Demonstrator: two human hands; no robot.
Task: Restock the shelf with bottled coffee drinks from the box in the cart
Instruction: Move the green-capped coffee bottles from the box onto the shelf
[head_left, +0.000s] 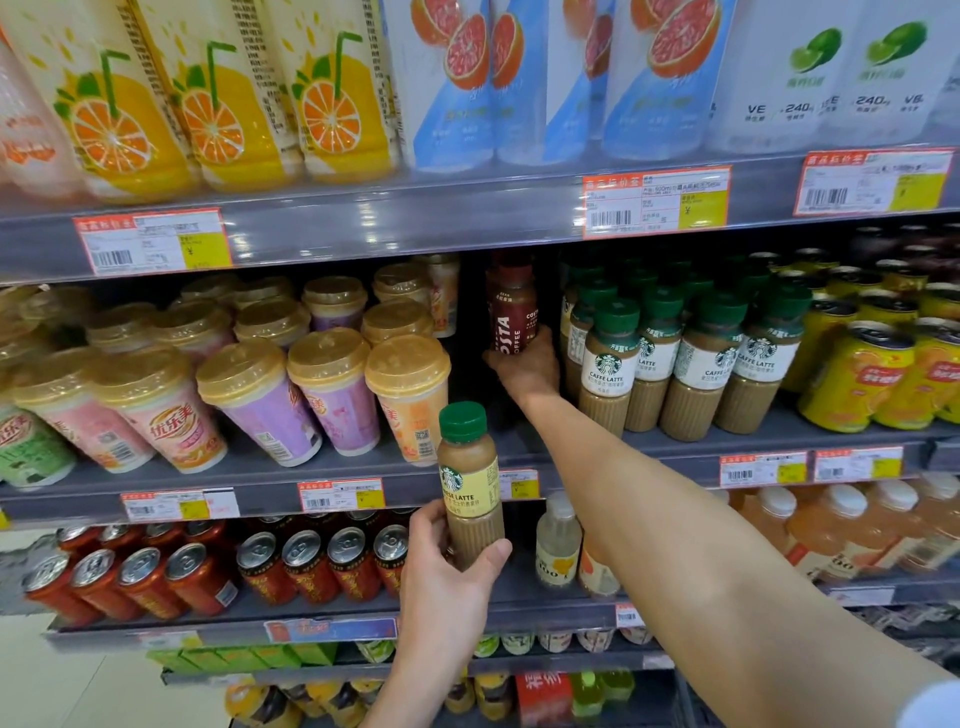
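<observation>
My left hand (451, 561) grips a green-capped latte bottle (469, 478) upright in front of the middle shelf's edge. My right hand (525, 366) reaches deep into a dark gap on the middle shelf (467, 480) and holds a dark red coffee bottle (510, 306) by its base. To the right of that gap stand several green-capped latte bottles (691, 358) in rows. The box and cart are out of view.
Lidded milk-tea cups (332, 395) fill the shelf left of the gap. Yellow cans (862, 374) stand at the far right. Tall juice bottles (332, 88) line the shelf above, red cans (208, 566) and pale bottles (558, 540) the shelf below.
</observation>
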